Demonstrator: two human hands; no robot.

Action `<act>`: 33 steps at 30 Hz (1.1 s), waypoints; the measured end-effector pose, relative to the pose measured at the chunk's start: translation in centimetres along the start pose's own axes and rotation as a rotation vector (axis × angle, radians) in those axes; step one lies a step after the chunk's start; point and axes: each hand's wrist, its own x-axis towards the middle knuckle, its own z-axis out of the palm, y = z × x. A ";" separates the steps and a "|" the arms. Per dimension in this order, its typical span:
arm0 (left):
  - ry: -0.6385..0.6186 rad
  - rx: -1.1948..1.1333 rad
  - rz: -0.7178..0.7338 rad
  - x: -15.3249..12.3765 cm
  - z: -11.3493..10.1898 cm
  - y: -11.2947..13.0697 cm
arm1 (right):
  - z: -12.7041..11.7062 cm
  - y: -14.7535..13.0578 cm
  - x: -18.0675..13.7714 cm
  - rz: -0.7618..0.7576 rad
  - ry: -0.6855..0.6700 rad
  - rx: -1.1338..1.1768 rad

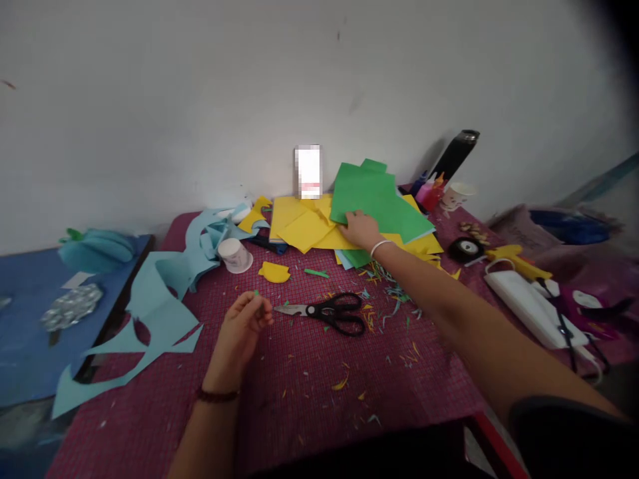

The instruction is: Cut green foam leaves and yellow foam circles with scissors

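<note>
My left hand (245, 315) is closed in a pinch above the table, with a tiny green paper scrap (256, 293) showing at its fingertips. Just right of it lies a pair of black-handled scissors (327, 311), blades pointing at that hand. My right hand (361, 230) reaches across to the back and grips the lower edge of a green paper sheet (367, 193); its thumb is hidden. Under and around this sheet are yellow sheets (304, 226). A cut yellow paper piece (274, 271) and a narrow green strip (316, 273) lie behind the scissors.
Light-blue paper offcuts (160, 299) spread along the left side beside a white paper cup (234, 255). A lit phone (309, 171) leans on the wall. Tape (466, 249), a yellow glue gun (519, 259), a white power strip (529, 306) and a black bottle (455, 154) stand right.
</note>
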 end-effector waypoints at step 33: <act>0.461 1.288 0.523 -7.7 -18.7 9.3 | -3.4 -22.2 -11.7 -0.668 -0.183 0.878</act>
